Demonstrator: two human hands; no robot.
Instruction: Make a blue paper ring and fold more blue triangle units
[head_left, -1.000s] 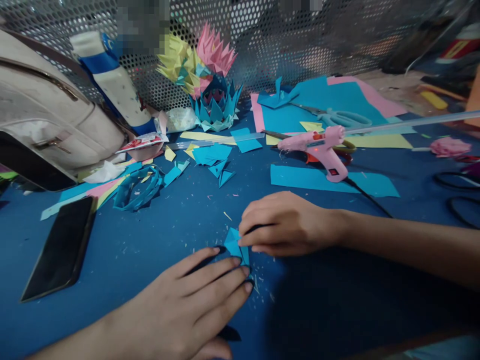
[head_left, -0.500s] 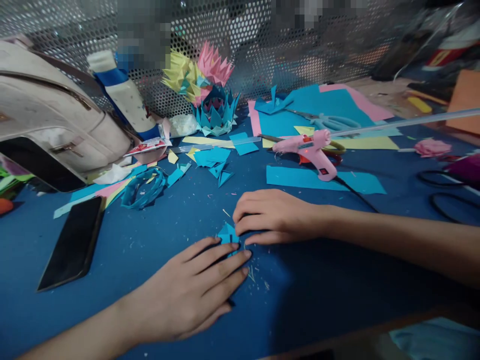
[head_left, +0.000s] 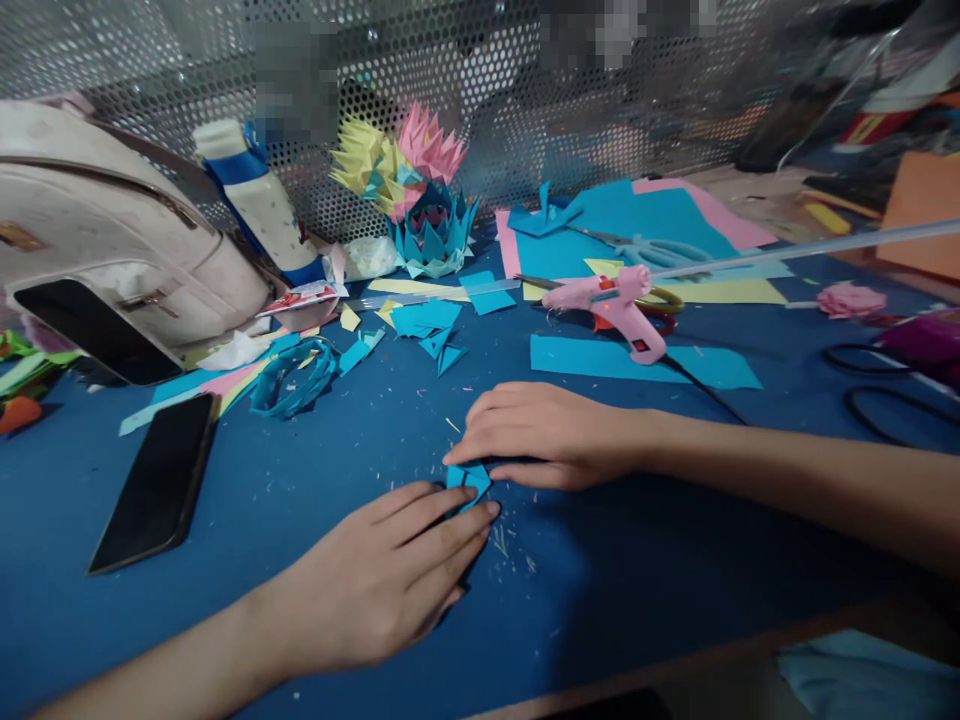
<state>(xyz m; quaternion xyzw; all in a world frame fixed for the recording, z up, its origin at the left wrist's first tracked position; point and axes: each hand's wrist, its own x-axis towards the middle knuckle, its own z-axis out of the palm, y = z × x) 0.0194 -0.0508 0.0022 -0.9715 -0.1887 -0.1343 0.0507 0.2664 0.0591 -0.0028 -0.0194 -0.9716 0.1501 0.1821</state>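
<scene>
A small folded piece of blue paper (head_left: 471,478) lies on the blue tabletop between my hands. My left hand (head_left: 375,575) is open, its outstretched fingers resting over the paper's lower side and holding it against the table. From the right, my right hand (head_left: 544,435) is closed at the paper's upper edge, with bent fingers on its top left corner and the thumb at its right corner. The fingers hide parts of the folds. Tiny paper scraps are scattered around both hands.
Beyond my right hand lie a pink glue gun (head_left: 611,305), a blue paper strip (head_left: 705,365) and scissors (head_left: 660,250). Folded paper flowers (head_left: 435,230) stand at the back. On the left are a black phone (head_left: 157,485), a paper ring (head_left: 296,375), a bottle (head_left: 262,205) and a backpack (head_left: 187,260).
My right fingertips have moved left across the paper's upper edge. The left fingers have drawn closer together, and more of the paper shows. The view has shifted slightly.
</scene>
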